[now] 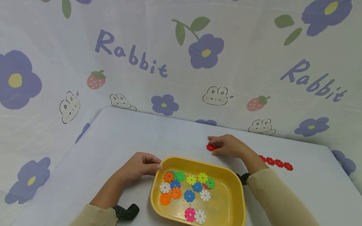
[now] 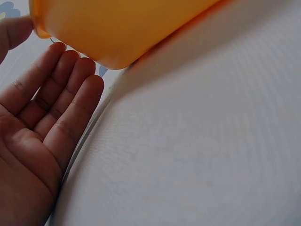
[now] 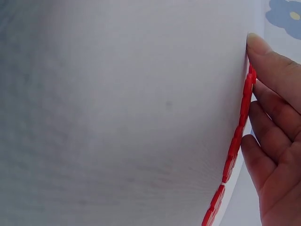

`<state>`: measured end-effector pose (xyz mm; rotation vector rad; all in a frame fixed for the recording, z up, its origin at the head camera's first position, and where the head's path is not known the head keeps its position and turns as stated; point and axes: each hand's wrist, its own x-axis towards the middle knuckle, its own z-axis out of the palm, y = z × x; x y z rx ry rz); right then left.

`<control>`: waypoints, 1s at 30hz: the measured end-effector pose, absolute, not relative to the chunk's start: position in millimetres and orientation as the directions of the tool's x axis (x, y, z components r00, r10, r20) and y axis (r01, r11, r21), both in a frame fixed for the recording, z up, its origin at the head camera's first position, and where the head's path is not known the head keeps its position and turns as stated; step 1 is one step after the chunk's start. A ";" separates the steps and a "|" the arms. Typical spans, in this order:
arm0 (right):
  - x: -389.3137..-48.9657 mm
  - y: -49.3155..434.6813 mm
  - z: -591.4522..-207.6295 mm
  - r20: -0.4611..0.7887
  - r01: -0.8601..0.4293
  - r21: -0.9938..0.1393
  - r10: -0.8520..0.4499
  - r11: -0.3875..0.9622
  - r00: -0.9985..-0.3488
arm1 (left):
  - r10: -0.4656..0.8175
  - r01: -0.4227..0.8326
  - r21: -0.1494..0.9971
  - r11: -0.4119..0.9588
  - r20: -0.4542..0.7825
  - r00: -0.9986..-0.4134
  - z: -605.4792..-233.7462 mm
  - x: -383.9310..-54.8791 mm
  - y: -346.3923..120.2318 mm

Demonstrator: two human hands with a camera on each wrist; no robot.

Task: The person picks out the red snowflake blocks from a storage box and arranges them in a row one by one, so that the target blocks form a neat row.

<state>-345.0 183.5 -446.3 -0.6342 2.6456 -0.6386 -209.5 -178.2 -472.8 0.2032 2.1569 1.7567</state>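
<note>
In the head view my left hand [image 1: 139,168] holds the far left corner of a yellow plastic tray [image 1: 240,201]. Its thumb is at the rim, and in the left wrist view the fingers [image 2: 77,75] lie along the outer wall. Behind the tray, my right hand [image 1: 230,146] pinches a red notched disc [image 1: 210,147] at the table surface, partly covered by the fingers. More red notched discs [image 1: 279,163] form a row to the right, partly hidden by the forearm. The right wrist view shows red discs [image 3: 233,148] edge-on beside the right fingers.
Inside the tray lie several loose notched discs, among them orange [image 1: 165,199], blue [image 1: 189,196], white [image 1: 205,195] and pink [image 1: 189,214] ones. A white table [image 1: 127,131] carries everything. Behind it hangs a printed cloth [image 1: 141,84] with flowers and rabbits.
</note>
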 end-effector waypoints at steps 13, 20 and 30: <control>-344.6 180.7 -446.6 -0.189 -0.346 -0.498 -0.489 0.795 -0.851 | 0.333 -0.105 0.969 0.224 -0.177 -0.926 -473.8 -209.6 -179.0; -345.4 178.7 -443.6 -0.195 -0.345 -0.503 -0.492 0.793 -0.848 | 0.327 -0.103 0.970 0.220 -0.173 -0.929 -471.7 -210.3 -178.7; -343.5 182.8 -443.1 -0.204 -0.310 -0.552 -0.487 0.774 -0.849 | 0.329 -0.105 0.970 0.218 -0.174 -0.928 -472.6 -210.4 -176.9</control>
